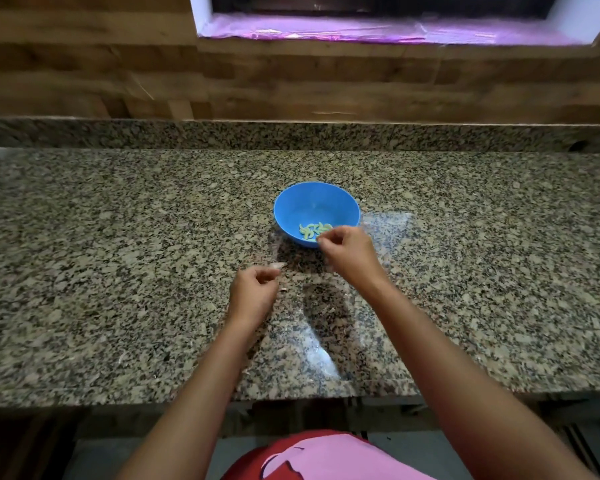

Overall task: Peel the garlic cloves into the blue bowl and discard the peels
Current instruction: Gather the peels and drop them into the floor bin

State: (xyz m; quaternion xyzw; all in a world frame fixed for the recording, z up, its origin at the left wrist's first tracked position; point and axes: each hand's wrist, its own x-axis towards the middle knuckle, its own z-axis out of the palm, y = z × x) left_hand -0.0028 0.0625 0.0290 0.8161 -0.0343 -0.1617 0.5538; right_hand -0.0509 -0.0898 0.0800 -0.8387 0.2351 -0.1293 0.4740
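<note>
A blue bowl (pixel 314 202) stands on the granite counter and holds several pale green peeled garlic cloves (pixel 314 230) at its near side. My right hand (pixel 347 251) hovers over the bowl's near rim with its fingertips drawn together above the cloves. Whether they hold anything does not show. Lower and to the left of the bowl, my left hand (pixel 253 289) pinches a thin pale garlic peel (pixel 278 265) at its fingertips. A small pale scrap (pixel 283 289) lies on the counter beside that hand.
A clear plastic sheet (pixel 388 226) lies flat on the counter (pixel 118 237) under and around the bowl, reaching toward the front edge. A wooden wall and a window ledge rise behind the counter.
</note>
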